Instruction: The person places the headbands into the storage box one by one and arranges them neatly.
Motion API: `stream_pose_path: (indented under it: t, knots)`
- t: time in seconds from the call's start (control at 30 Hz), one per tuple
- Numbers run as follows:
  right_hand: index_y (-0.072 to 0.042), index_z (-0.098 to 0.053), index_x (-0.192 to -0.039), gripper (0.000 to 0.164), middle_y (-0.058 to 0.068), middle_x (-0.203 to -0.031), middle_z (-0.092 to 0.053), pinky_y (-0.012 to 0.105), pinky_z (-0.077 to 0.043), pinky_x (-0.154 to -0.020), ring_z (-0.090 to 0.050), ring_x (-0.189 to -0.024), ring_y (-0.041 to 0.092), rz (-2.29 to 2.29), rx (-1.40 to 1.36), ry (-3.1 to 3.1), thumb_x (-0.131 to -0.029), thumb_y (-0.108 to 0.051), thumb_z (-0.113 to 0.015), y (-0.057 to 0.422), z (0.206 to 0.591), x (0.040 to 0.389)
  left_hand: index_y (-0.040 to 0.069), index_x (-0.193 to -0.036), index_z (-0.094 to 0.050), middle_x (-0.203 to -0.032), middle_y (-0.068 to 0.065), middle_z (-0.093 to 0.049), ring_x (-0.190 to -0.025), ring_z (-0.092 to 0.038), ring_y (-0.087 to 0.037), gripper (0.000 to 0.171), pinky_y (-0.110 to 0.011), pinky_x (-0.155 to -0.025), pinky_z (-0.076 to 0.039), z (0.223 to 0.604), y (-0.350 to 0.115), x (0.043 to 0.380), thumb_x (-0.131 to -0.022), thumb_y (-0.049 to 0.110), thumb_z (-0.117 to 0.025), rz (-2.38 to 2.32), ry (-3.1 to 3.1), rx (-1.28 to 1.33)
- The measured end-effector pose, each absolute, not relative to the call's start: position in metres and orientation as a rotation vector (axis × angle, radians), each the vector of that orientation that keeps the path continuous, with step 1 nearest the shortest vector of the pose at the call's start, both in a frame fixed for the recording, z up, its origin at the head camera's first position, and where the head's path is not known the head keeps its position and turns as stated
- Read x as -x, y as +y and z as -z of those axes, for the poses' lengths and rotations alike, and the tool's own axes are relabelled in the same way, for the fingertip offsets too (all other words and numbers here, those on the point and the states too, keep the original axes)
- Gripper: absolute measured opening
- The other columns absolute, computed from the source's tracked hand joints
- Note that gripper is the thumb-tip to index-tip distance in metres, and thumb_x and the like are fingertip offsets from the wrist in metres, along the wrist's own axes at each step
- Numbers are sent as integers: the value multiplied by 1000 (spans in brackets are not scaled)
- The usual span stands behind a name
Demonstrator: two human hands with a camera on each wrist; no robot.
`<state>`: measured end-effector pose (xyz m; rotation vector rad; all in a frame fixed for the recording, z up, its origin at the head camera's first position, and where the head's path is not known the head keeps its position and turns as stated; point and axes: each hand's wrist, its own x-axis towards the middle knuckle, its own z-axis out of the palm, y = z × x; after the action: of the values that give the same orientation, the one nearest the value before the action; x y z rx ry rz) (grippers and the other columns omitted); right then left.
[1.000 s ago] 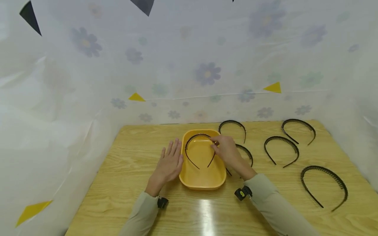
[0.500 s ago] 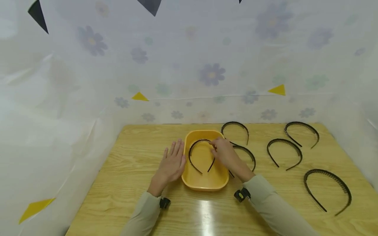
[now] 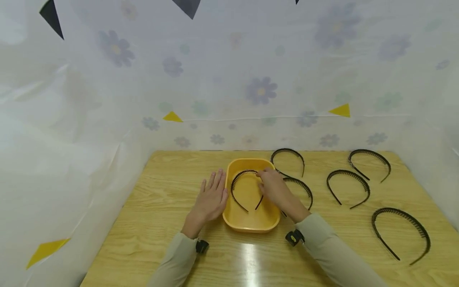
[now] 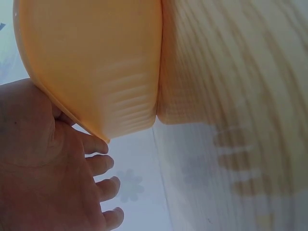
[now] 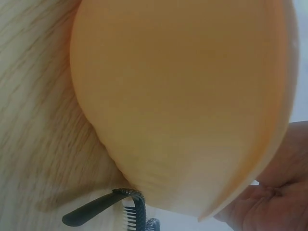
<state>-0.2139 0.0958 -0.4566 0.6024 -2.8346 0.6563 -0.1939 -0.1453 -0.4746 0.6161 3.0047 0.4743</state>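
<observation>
A black toothed headband (image 3: 245, 172) lies low inside the yellow plastic tray (image 3: 251, 229), its two ends toward me. My right hand (image 3: 277, 190) reaches over the tray's right rim and pinches the headband at its upper right; the fingertips are partly hidden in the head view. Along the tray's left side, my left hand (image 3: 208, 198) rests with straight fingers. In the left wrist view that hand (image 4: 48, 163) touches the outer rim of the tray (image 4: 91, 62). The right wrist view shows the tray's outer wall (image 5: 178, 86) and part of the right hand (image 5: 279, 183).
Several more black headbands lie on the wooden table (image 3: 172, 179) to the right: one behind the tray (image 3: 287, 150), one partly under the right forearm (image 3: 303, 185), others farther right (image 3: 347, 172). White flower-printed sheeting (image 3: 215, 79) encloses the table.
My right hand has lowered the headband deeper into the tray. The left hand stays at the tray's side. The whole head view has shifted slightly.
</observation>
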Motion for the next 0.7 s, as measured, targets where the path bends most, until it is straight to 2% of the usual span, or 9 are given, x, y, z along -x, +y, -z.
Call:
stream_pose_path:
  t: [0.33, 0.5, 0.7]
  knots:
    - [7, -77, -106, 19, 19, -100, -68, 42, -56, -74, -64, -87, 33, -527, -632, -2836, -88, 1, -78, 94, 457, 215, 5, -165, -11, -172, -8, -2, -157, -5, -33, 59, -58, -124, -8, 473, -144, 193, -113, 30, -22, -472, 3001, -619]
    - [4, -78, -89, 2, 14, -83, -68, 36, -51, -66, -62, -75, 26, -482, -667, -2807, -87, 5, -76, 93, 459, 218, 4, -165, -11, -172, -10, -5, -157, -6, -34, 58, -59, -123, -9, 472, -144, 193, -113, 28, -23, -466, 3011, -622]
    - [-4, -65, -68, 24, 10, -75, -62, 29, -41, -59, -49, -64, 18, -484, -658, -2828, -87, 8, -71, 92, 455, 216, 5, -165, -9, -172, -9, -3, -157, -4, -33, 59, -58, -124, -8, 472, -143, 191, -113, 29, -22, -455, 3009, -604]
